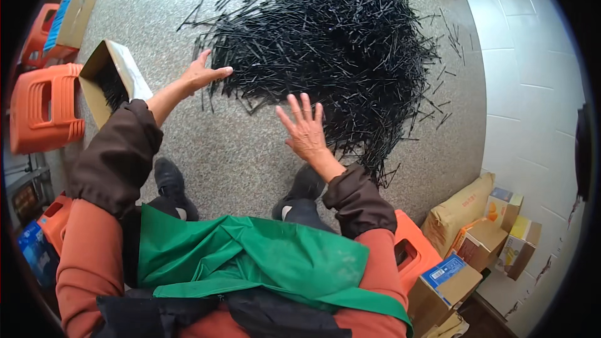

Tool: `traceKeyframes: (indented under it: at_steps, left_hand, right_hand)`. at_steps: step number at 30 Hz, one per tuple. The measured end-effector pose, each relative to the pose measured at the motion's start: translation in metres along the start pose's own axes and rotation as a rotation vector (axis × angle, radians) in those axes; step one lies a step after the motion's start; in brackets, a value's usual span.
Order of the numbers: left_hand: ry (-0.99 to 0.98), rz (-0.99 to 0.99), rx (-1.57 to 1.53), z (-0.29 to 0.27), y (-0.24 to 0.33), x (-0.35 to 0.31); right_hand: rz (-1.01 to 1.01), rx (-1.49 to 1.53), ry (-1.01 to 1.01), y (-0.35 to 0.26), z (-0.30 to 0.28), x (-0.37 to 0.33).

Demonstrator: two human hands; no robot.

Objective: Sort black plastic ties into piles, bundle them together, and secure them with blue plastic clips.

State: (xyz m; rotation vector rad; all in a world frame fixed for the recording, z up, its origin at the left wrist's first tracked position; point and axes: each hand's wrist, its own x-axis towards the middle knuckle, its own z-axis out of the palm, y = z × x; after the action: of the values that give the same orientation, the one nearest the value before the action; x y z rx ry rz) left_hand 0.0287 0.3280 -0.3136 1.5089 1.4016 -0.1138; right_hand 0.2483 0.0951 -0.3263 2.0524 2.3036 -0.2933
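Observation:
A large heap of thin black plastic sticks is spread over the speckled floor in front of me. My left hand reaches to the heap's left edge, its fingers apart and nothing visible in them. Nearer to me, my right hand is held with its fingers spread at the heap's near edge, back of the hand up, holding nothing. Whether either hand touches the sticks I cannot tell. Beside my left forearm stands an open cardboard box with more black sticks inside.
Orange plastic stools line the left side, one beneath a carton. At the lower right are another orange stool, several cardboard boxes and a tan sack. A white tiled wall bounds the right. My shoes stand below the heap.

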Motion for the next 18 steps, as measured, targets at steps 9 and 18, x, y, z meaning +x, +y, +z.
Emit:
traceKeyframes:
  at_steps: [9, 18]
  left_hand:
    - [0.306, -0.266, -0.178, 0.085, 0.072, 0.067]
    - [0.188, -0.115, -0.072, 0.156, 0.231, 0.133]
  right_hand:
    - [-0.025, 0.046, 0.247, 0.051, 0.052, 0.041]
    - [0.13, 0.004, 0.422, 0.144, 0.07, 0.035]
